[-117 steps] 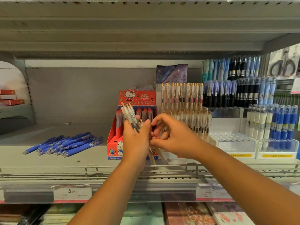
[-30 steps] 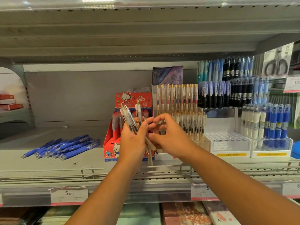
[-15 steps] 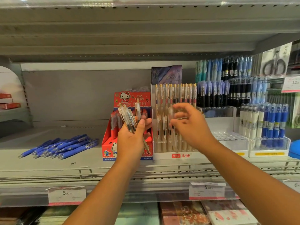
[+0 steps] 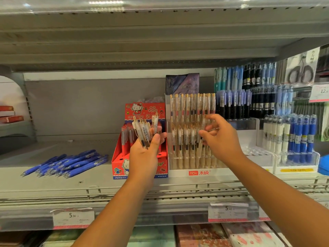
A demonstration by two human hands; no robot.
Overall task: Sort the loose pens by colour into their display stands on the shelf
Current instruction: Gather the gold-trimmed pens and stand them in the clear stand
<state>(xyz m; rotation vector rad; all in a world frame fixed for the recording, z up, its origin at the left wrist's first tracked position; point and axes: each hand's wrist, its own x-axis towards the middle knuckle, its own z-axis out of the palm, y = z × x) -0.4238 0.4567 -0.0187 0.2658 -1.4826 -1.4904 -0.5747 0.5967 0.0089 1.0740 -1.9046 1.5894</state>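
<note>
At twelve o'clock a dark purple box (image 4: 182,83) stands upright against the grey back panel. Packaged scissors (image 4: 300,72) hang at two o'clock, with a white price card (image 4: 319,91) marked 12 just below them. At nine o'clock red and white boxes (image 4: 10,114) lie stacked in the neighbouring bay. On the front rail of the shelf (image 4: 53,182) sit two price labels, one (image 4: 73,218) at seven o'clock reading 5.90, the other (image 4: 228,212) at five o'clock. Patterned covers (image 4: 201,236) lie at six o'clock, one level down.
</note>
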